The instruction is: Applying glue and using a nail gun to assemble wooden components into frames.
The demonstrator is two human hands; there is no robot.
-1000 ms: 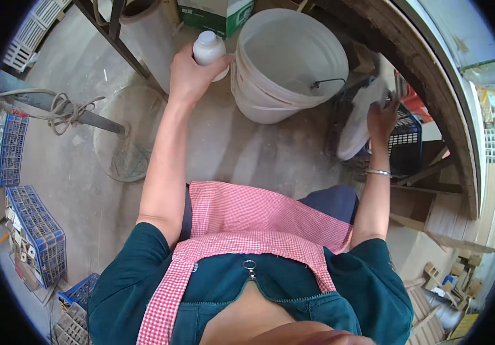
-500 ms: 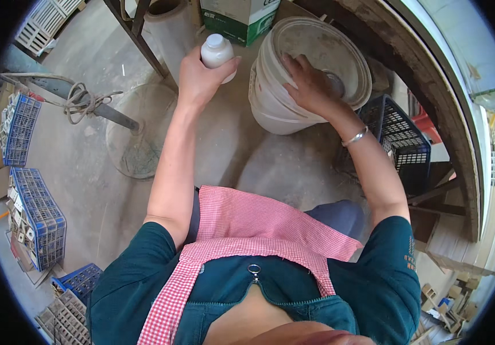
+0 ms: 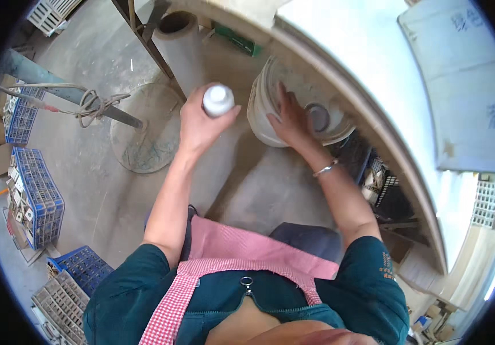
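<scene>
My left hand [image 3: 195, 129] is closed around a small white capped bottle [image 3: 218, 101], held upright above the floor. To its right stands a large white plastic bucket [image 3: 262, 127], partly hidden by the table edge. My right hand [image 3: 293, 119] reaches over the bucket's near side with its fingers stretched out over the dusty lid. It looks to be touching the lid, and no object shows in its grasp. Beside those fingers, a round grey cap-like disc [image 3: 317, 117] is visible on the lid.
The curved white table [image 3: 362, 52] overhangs the bucket, with a dark crate [image 3: 388, 195] beneath. A roll of clear film [image 3: 181, 54] stands behind my left hand. At left are a roped metal pole [image 3: 115, 114] on a round base and blue crates [image 3: 39, 192] of small parts.
The view has shifted, and the table now covers more of the bucket. The bottle is still in my left hand. My right hand stays at the bucket lid, fingers still extended.
</scene>
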